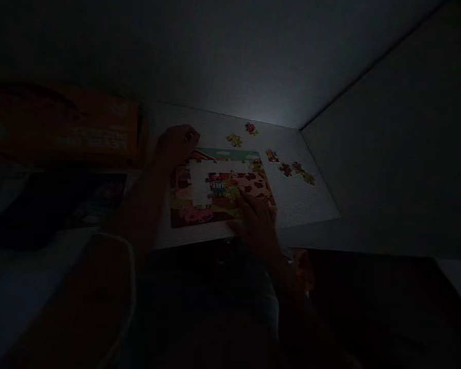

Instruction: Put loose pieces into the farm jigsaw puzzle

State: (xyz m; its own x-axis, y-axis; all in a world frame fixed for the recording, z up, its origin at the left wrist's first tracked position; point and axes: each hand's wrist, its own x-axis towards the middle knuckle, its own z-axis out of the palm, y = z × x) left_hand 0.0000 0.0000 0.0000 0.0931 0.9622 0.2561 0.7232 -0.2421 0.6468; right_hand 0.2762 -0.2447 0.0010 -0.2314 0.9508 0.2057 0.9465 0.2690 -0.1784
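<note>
A partly assembled jigsaw puzzle (194, 215) lies on the white table, with a bare white gap through its middle and left parts. At its upper left corner my left hand (176, 143) is closed, and a small dark reddish puzzle piece (191, 135) shows at its fingertips. My right hand (258, 219) rests over the lower right of the puzzle. Its fingers are stretched out, the fingertips touching a yellow-green part (233, 192) near the centre, and the thumb is apart at the lower edge. Dim light hides fine detail.
Several loose puzzle pieces (286, 169) lie to the right, with a green piece (234, 140) and a reddish piece (251, 128) behind the puzzle. An orange box (100, 128) stands at the left. Walls (215, 61) border the white table (303, 205) behind and at right.
</note>
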